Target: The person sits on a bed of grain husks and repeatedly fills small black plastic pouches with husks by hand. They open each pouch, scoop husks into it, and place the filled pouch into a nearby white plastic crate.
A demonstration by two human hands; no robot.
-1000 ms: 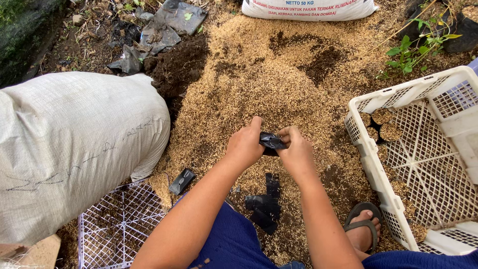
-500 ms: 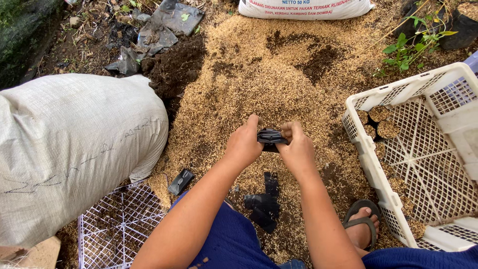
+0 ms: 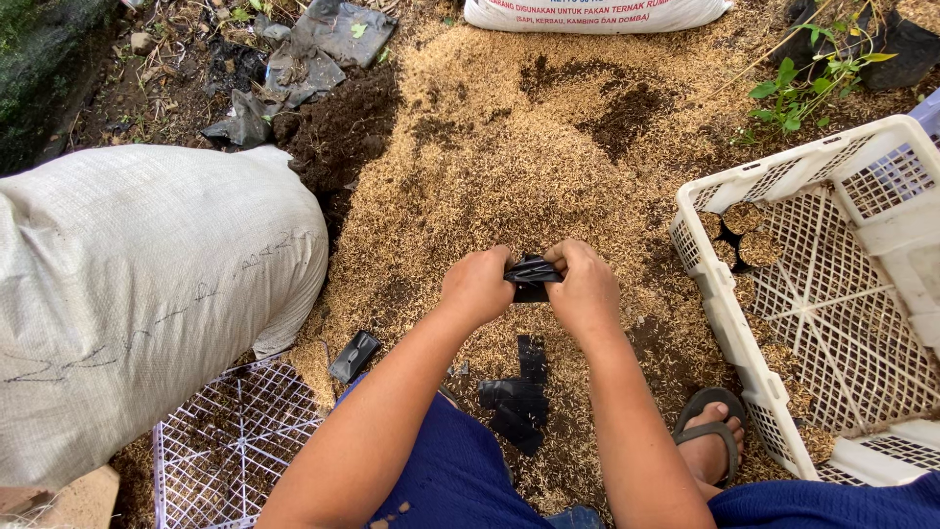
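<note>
Head view, the only one. At frame centre, left hand (image 3: pixel 477 286) and right hand (image 3: pixel 585 289) side by side, knuckles up, both pinched shut on a small black plastic bag (image 3: pixel 533 272) stretched between thumbs and fingers. Bag crumpled and flat-looking, no filling visible in it; mouth apparently being worked apart, though hard to tell from this angle. Directly below the hands, toward lower centre, a loose stack of flat black bags (image 3: pixel 516 400) lying on the husk-strewn ground (image 3: pixel 470 167), near but not touching the hands. One more black bag (image 3: pixel 354 356) lying apart at lower left of centre, beside the edge of a white wire tray (image 3: pixel 230 446).

At right edge, a white plastic crate (image 3: pixel 832 294), tilted, holding only a few filled bags (image 3: pixel 741 235) tucked into its upper left corner; most of the crate floor bare. Judged from that: early going, a few done, a stack of empties left, the one in hand not yet filled.

At left, a large stuffed white sack (image 3: pixel 137 294). Along the top edge, another white sack (image 3: pixel 597 12). Dark soil patches (image 3: pixel 627 108) in the upper middle. Sandalled foot (image 3: pixel 712 446) at lower right.
</note>
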